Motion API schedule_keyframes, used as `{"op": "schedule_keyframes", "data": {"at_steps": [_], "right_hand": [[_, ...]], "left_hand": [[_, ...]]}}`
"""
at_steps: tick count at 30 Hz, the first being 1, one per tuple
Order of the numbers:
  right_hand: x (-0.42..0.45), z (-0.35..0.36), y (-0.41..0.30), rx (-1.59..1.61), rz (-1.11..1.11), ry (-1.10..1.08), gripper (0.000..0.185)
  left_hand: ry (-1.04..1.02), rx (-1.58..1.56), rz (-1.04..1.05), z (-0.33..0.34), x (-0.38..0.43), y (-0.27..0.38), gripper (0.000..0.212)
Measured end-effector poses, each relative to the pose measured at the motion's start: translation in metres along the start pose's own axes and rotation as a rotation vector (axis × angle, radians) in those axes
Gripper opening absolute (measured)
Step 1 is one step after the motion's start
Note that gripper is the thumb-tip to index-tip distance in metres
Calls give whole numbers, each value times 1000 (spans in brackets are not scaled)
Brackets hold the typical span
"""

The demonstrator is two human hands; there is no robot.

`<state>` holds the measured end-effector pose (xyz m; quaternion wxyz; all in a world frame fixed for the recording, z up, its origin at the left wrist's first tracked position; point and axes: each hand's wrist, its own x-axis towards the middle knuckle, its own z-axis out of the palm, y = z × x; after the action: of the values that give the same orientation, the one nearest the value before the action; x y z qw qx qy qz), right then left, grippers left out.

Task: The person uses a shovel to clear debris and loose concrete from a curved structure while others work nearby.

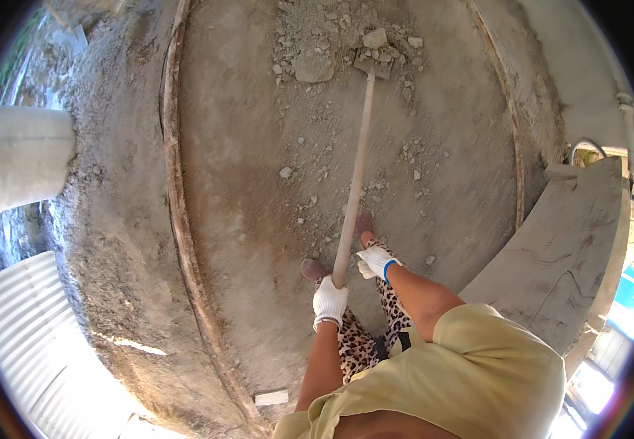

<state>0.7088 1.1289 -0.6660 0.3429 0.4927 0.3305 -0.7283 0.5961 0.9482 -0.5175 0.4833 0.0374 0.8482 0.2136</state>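
A shovel with a long pale handle (360, 159) stretches away from me over the dusty floor. My left hand (330, 302), in a white knitted glove, grips the handle's near end. At the far end, the shovel's metal blade (377, 70) lies against a heap of broken concrete rubble (314, 66), with chunks (374, 38) on and around it. My right hand (376, 262), in a white glove with a blue cuff, is beside the handle, apart from it and close to my right leg. It holds nothing visible, and its digits look loosely parted.
Loose stones (285, 172) scatter the floor (229, 164). A long raised edge strip (171, 131) runs along the left, another (506, 99) along the right. A large slab (558, 247) stands at right. Farther left are a pale cylinder (29, 153) and corrugated sheeting (26, 318).
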Motion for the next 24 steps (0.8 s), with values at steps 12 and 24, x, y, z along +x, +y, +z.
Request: {"op": "schedule_keyframes", "data": {"at_steps": [12,24], "right_hand": [[7,73,-20,855,119,26,40],[-52,121,-33,949,-38,-172,41]], "left_hand": [[-102,216,-568,-50,-310,-147,38],[-17,523,-570,-153,-331,-133,36]]}}
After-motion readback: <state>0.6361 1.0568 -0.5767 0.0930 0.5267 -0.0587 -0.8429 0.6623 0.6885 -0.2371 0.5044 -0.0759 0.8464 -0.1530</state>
